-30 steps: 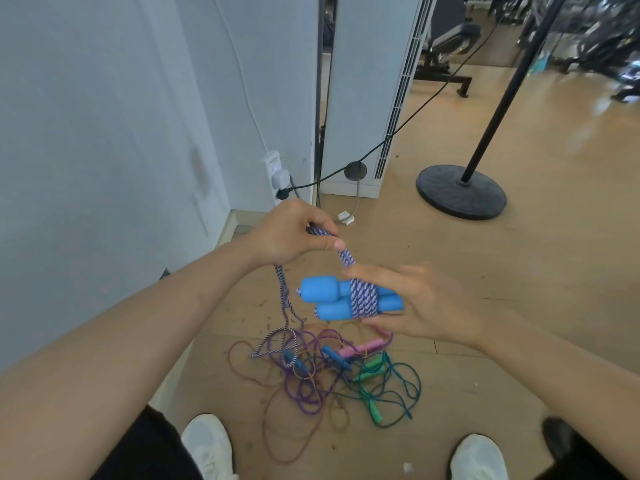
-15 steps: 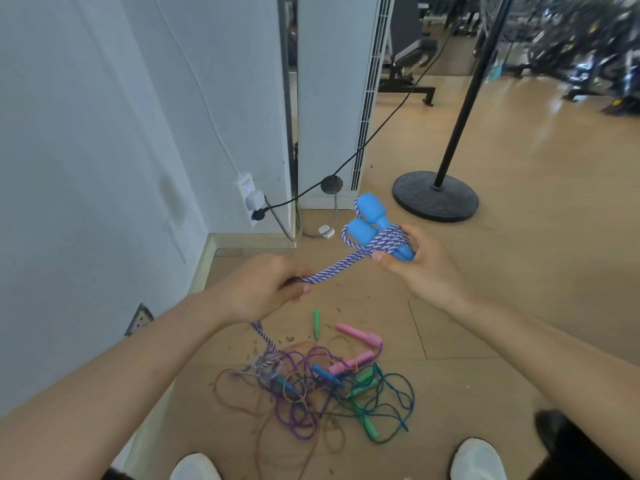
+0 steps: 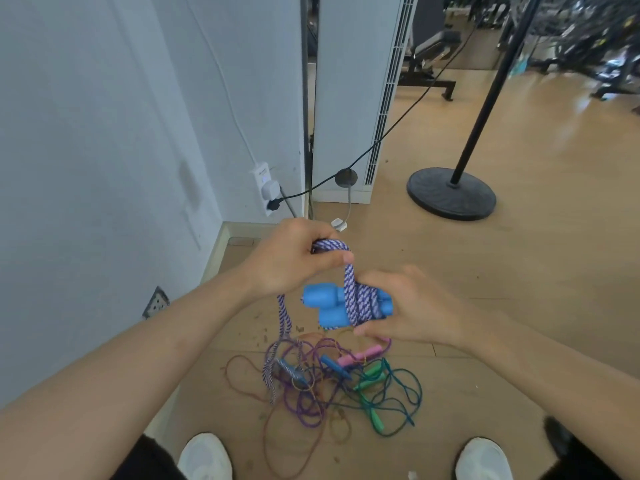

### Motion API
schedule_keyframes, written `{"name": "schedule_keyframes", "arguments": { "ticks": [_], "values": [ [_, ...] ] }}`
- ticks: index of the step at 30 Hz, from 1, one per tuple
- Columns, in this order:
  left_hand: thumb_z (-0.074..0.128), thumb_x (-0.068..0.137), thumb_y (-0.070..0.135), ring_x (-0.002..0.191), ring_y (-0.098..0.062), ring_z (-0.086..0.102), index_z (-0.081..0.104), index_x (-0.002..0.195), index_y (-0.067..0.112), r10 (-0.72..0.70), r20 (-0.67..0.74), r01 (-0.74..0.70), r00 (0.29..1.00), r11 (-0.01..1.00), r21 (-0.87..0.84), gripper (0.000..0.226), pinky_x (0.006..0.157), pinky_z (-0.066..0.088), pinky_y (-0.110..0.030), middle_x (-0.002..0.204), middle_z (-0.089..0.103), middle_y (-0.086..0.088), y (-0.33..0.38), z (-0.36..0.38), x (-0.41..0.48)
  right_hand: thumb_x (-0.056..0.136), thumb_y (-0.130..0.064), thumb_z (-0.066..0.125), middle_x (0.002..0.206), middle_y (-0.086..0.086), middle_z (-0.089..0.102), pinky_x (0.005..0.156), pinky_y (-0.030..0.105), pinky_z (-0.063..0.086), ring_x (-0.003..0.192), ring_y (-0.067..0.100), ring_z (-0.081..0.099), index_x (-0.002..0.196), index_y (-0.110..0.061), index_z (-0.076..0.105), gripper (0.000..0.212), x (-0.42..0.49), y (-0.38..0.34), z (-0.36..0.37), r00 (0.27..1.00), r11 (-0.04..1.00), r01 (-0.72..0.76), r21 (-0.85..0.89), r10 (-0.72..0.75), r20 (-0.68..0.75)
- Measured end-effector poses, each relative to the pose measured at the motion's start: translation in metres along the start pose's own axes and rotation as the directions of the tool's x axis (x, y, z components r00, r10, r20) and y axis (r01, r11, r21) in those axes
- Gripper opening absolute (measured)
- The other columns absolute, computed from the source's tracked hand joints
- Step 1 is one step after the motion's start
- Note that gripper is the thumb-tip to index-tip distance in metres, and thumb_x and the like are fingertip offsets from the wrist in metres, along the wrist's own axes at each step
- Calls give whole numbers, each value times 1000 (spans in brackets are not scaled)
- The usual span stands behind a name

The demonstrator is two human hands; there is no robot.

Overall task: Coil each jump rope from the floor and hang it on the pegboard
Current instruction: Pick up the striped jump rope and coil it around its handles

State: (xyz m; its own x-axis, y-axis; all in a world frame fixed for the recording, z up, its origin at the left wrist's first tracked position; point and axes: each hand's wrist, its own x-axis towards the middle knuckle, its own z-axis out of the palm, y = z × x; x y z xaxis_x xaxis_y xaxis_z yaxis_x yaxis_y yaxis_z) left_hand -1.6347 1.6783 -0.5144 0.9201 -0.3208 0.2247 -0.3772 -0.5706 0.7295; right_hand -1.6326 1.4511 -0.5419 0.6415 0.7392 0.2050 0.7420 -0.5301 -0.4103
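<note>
Above the wooden floor (image 3: pixel 485 289), gripping a bend of the purple-and-white braided rope (image 3: pixel 349 282) with the left hand (image 3: pixel 294 261), fingers and thumb curled tight round it. Clasping the pair of blue handles (image 3: pixel 322 301) with the right hand (image 3: pixel 412 313), thumb above and fingers beneath, several rope turns wound about them. Letting the slack hang from the left hand down into a tangle of other jump ropes (image 3: pixel 346 386) on the floor, just ahead of two white shoes (image 3: pixel 204 457).

Bright even daylight, wide-angle edge distortion, blurred far background.
</note>
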Motion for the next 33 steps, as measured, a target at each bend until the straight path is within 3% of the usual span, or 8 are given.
{"name": "schedule_keyframes", "arguments": {
  "ticks": [4, 10, 13, 16, 20, 24, 27, 33],
  "values": [
    [80, 82, 31, 61, -10, 41, 72, 77, 11, -55, -24, 54, 998, 997, -48, 22, 60, 34, -30, 71, 57, -23, -7, -7, 6, 63, -66, 78, 61, -5, 59, 53, 6, 33, 63, 8, 46, 93, -18, 67, 57, 1, -5, -2, 992, 996, 34, -87, -45, -120],
    [77, 85, 26, 66, -9, 49, 73, 77, 23, -117, 50, 123, 992, 981, -149, 9, 63, 40, -24, 69, 61, -1, -19, -14, 9, 79, -64, 67, 72, -13, 61, 49, 21, 40, 53, 9, 53, 145, -39, 34, 78, -1, -9, -4, 975, 966, 139, -219, -173, -141],
    [77, 86, 22, 71, -4, 57, 75, 83, 19, -129, 87, 141, 988, 977, -158, 4, 69, 46, -17, 75, 68, 2, -21, -15, 9, 83, -60, 66, 83, -9, 67, 55, 27, 47, 61, 9, 55, 139, -40, 47, 63, -3, -3, 0, 960, 954, 226, -197, -252, -122],
    [75, 88, 22, 79, -8, 60, 77, 91, 12, -146, 84, 157, 986, 976, -149, 10, 77, 49, -24, 87, 74, -9, -23, -17, 9, 78, -58, 72, 93, -10, 70, 65, 31, 52, 72, 7, 62, 126, -37, 56, 55, -2, 0, 1, 976, 990, 133, 35, -125, -178],
    [67, 93, 14, 55, 4, 52, 73, 86, 12, -185, 53, 192, 981, 962, -195, 9, 57, 41, -9, 63, 64, 13, -26, -26, 8, 71, -53, 78, 105, -25, 65, 81, 24, 54, 92, 0, 64, 113, -47, 60, 46, 1, 7, -7, 950, 918, -15, 397, 137, -280],
    [65, 96, 19, 43, 0, 40, 68, 78, 13, -217, 19, 218, 976, 964, -153, 19, 47, 32, -9, 63, 56, 3, -28, -33, 3, 73, -51, 78, 103, -23, 67, 80, 8, 46, 94, -9, 62, 113, -44, 58, 45, -2, 16, -23, 890, 892, -104, 439, 280, -359],
    [64, 96, 19, 45, 0, 44, 71, 86, 14, -213, -3, 212, 977, 971, -114, 13, 48, 33, -9, 68, 59, -4, -30, -35, 1, 75, -55, 75, 108, -12, 70, 84, 18, 50, 97, -1, 65, 120, -28, 62, 54, -1, 27, -27, 838, 849, -152, 507, 382, -390],
    [66, 95, 22, 61, 2, 57, 74, 110, 32, -102, 78, 94, 992, 991, 100, 19, 62, 41, -12, 70, 68, 5, -29, -24, -2, 91, -30, 69, 67, -20, 65, 49, 6, 37, 51, -4, 55, 115, -19, 65, 27, 6, 36, -28, 744, 727, -164, 667, 535, -400]
  ]
}}
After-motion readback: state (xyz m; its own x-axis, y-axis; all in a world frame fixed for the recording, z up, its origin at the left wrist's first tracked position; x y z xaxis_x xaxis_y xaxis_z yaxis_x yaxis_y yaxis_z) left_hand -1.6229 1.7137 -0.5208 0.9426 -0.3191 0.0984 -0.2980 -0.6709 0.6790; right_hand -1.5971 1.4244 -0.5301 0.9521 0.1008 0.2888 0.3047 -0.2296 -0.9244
